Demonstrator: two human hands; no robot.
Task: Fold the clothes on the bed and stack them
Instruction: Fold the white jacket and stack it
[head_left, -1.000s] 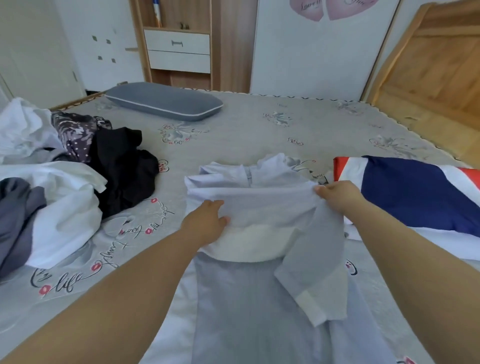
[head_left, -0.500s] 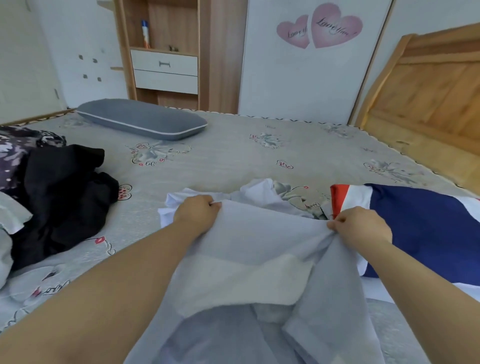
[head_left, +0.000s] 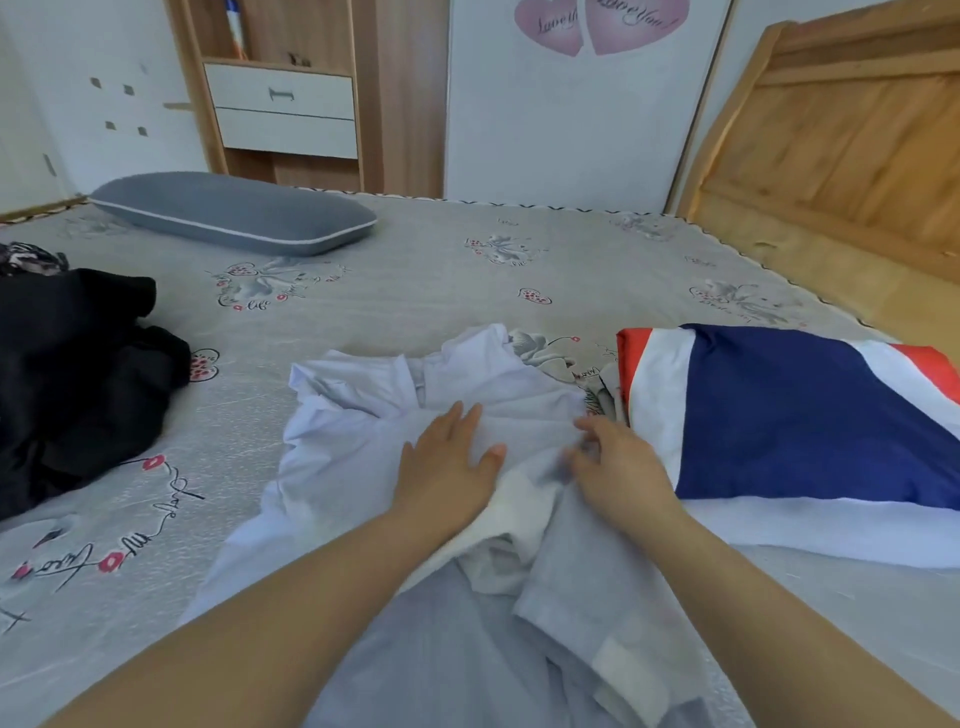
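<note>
A pale blue-and-white shirt (head_left: 363, 415) lies on the bed (head_left: 415, 280) in front of me, its lower part folded up over the collar end. My left hand (head_left: 447, 467) lies flat on the folded cloth with straight fingers. My right hand (head_left: 618, 467) rests beside it on the shirt's right edge, fingers loosely bent and blurred; nothing is pinched that I can make out. A loose sleeve with a white cuff (head_left: 618, 670) trails toward me.
A folded red, white and navy garment (head_left: 810, 415) lies to the right. Black clothes (head_left: 78, 384) and a patterned piece (head_left: 26, 257) are heaped at the left. A grey pillow (head_left: 234, 213) sits at the far side, a wooden headboard (head_left: 841, 135) to the right.
Both hands gripped the shirt's hem and carried it forward over the collar. They have let go and now lie on the folded cloth, closer together.
</note>
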